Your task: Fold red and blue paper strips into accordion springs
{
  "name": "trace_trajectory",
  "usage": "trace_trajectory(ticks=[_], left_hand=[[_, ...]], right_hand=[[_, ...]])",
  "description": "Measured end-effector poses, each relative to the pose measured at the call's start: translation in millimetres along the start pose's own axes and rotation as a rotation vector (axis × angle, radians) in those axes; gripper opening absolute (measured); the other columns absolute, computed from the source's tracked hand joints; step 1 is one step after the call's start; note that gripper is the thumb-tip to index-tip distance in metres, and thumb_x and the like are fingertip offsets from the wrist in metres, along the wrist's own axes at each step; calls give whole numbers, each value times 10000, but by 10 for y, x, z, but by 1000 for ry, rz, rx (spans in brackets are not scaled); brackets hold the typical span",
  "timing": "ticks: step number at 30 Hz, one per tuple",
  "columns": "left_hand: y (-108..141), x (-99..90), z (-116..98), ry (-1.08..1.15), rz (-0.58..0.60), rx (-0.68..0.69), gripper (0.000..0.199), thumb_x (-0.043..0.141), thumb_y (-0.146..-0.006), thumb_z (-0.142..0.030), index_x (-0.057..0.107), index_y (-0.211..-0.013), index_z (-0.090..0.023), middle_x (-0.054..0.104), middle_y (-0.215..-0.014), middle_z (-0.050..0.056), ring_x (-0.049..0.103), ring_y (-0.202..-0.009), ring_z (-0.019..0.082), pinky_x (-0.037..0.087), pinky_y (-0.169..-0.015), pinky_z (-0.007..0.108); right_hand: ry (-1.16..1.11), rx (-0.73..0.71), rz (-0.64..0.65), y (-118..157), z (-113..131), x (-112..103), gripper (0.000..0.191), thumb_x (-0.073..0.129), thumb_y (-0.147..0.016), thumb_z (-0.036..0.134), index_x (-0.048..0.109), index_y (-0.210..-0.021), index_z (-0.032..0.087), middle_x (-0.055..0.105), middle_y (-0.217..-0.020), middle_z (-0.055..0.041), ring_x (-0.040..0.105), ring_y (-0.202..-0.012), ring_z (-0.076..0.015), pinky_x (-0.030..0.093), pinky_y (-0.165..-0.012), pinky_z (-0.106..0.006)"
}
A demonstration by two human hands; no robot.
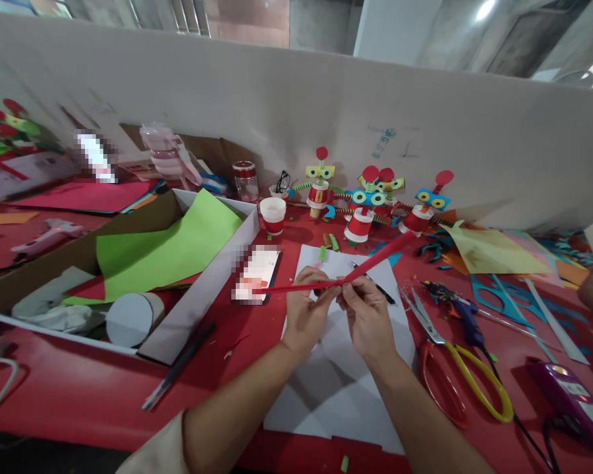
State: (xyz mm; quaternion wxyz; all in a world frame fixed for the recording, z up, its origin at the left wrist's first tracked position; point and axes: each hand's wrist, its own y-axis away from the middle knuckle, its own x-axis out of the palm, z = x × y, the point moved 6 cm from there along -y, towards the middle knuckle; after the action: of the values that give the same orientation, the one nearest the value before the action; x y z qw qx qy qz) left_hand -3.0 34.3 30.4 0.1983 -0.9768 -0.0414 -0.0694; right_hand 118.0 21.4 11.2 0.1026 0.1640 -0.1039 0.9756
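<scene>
From the head view, the left hand (307, 309) and right hand (368, 315) meet over the white paper (336, 375), fingers closed, both pinching the red strips (383, 258). One strip reaches left toward the phone (259, 273), the other slants up toward the cup figures (360, 224). Scissors (442, 342) lie open-bladed on the red table (217, 378), right of the paper, near a glue gun (467, 319).
</scene>
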Motion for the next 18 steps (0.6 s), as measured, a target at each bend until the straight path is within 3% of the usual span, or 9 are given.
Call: trace_trajectory(ticks=[4, 9, 13, 18], left_hand=[[29, 32, 9, -11, 20, -71, 77, 661, -731, -227, 627, -680, -182, 542, -719, -2, 514, -635, 116, 448, -635, 268], [30, 110, 163, 114, 109, -204, 140, 637, -753, -293, 582, -699, -176, 527, -663, -13, 507, -617, 116, 444, -608, 259], [12, 111, 133, 48, 116, -155, 138, 618, -777, -290, 597, -707, -173, 541, -676, -4, 533, -627, 122, 454, -597, 254], [10, 49, 94, 62, 17, -109, 170, 647, -752, -296, 602, -649, -168, 545, -746, 15, 545, -657, 127, 474, -590, 257]], right_hand=[[-41, 46, -21, 5, -20, -2, 123, 702, -738, 343, 679, -766, 225, 586, -641, 13, 476, -595, -123, 367, -549, -262], [65, -13, -108, -5, -47, -89, 164, 701, -747, 361, 667, -737, 201, 529, -591, 24, 415, -547, -110, 323, -507, -252], [87, -8, -91, 11, -78, -59, 198, 637, -808, 401, 660, -812, 204, 537, -632, 14, 438, -584, -122, 352, -536, -254], [93, -55, -32, 79, -30, 31, 182, 596, -848, 366, 651, -941, 219, 601, -779, -6, 482, -644, -128, 406, -590, -266]])
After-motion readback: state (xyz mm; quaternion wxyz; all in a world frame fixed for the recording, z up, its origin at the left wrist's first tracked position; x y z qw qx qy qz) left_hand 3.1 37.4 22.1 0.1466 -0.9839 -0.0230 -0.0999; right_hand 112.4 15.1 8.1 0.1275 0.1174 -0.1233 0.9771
